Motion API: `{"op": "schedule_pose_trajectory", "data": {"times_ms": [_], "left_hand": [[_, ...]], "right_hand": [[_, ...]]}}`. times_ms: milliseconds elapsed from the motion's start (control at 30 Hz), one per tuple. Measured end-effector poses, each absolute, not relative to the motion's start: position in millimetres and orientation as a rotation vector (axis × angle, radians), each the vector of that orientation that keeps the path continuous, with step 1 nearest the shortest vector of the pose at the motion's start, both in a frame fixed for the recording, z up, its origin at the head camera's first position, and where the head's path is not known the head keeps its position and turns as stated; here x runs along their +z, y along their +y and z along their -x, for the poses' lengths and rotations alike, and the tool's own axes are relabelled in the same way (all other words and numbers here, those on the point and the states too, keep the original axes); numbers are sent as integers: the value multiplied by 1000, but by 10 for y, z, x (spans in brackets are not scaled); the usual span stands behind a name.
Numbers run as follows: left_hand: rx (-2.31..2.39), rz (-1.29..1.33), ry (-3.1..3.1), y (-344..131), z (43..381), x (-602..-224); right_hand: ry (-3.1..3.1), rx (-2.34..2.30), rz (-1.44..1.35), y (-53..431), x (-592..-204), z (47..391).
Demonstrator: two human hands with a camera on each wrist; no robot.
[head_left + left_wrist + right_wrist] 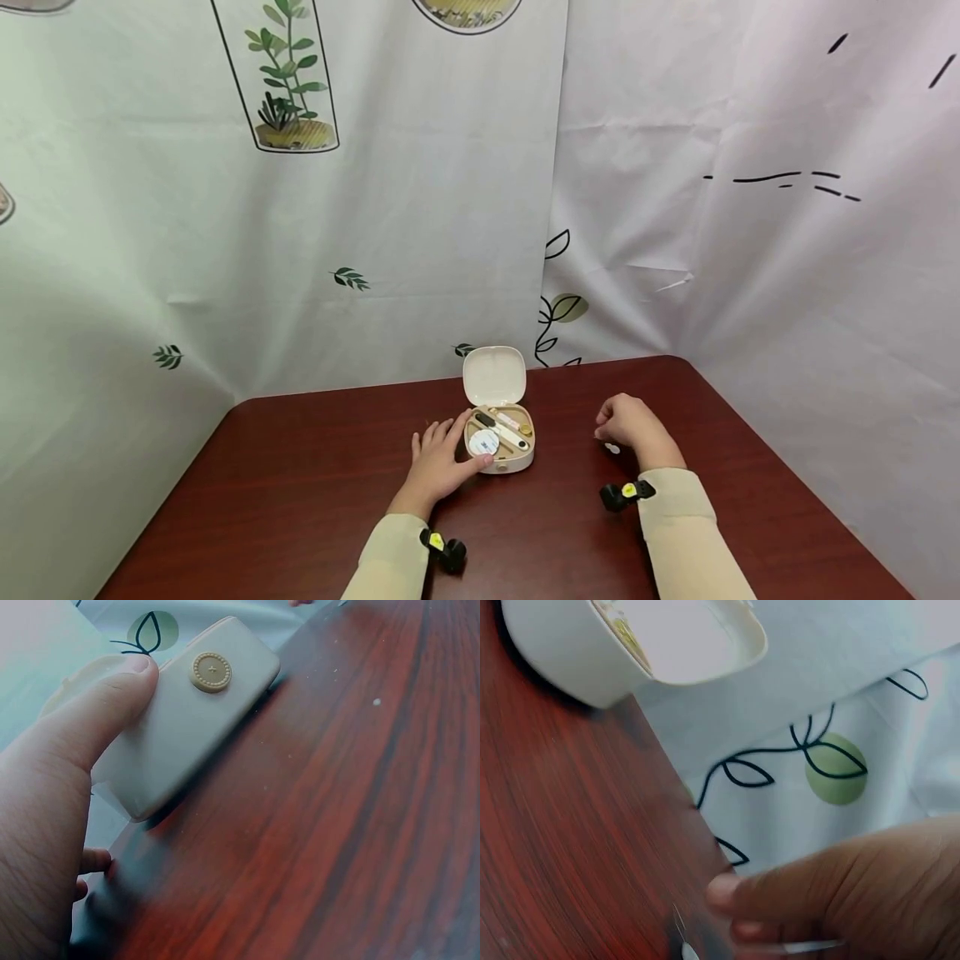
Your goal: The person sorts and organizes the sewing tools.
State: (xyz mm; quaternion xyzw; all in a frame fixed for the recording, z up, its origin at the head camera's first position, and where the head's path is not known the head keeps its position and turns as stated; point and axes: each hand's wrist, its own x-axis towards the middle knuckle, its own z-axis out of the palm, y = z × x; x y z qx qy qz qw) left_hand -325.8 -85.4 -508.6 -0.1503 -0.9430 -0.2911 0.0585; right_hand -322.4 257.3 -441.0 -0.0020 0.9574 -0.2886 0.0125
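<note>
A small cream sewing kit box (501,465) stands on the table with its lid (493,375) raised. Inside lie a round white-labelled disc (483,442), a white and dark tool (508,433) and other small items. My left hand (437,468) holds the box at its left side. In the left wrist view its thumb (120,694) lies on the front wall, near the round tan clasp (211,672). My right hand (630,427) hovers with loosely bent fingers over a needle threader (689,950) with a thin wire loop; nothing shows between thumb and fingertips.
The dark red wood-grain table (300,517) extends back to a pale printed curtain (412,208) close behind the box. Black wrist cameras are strapped over both cream sleeves (678,508).
</note>
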Motion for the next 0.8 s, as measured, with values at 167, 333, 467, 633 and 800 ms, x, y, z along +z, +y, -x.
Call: {"op": "schedule_pose_trajectory", "data": {"times_ms": [167, 333, 467, 633, 800], "left_hand": [[-886, 450, -2860, -850, 3262, -5079], [-877, 450, -2861, -843, 3273, -5080], [-877, 453, -2858, -843, 3272, -5081], [-885, 457, -2855, -844, 3262, -5079], [-878, 454, -2865, -849, 3278, -5084]], "right_hand": [[2963, -685, -69, 2642, -4394, 3170], [2958, -584, -121, 2644, -4378, 3147], [2931, -601, -119, 2650, -4406, 3139], [2881, -708, -103, 2679, -4458, 3141], [2867, -965, -101, 2635, -4487, 3232]]}}
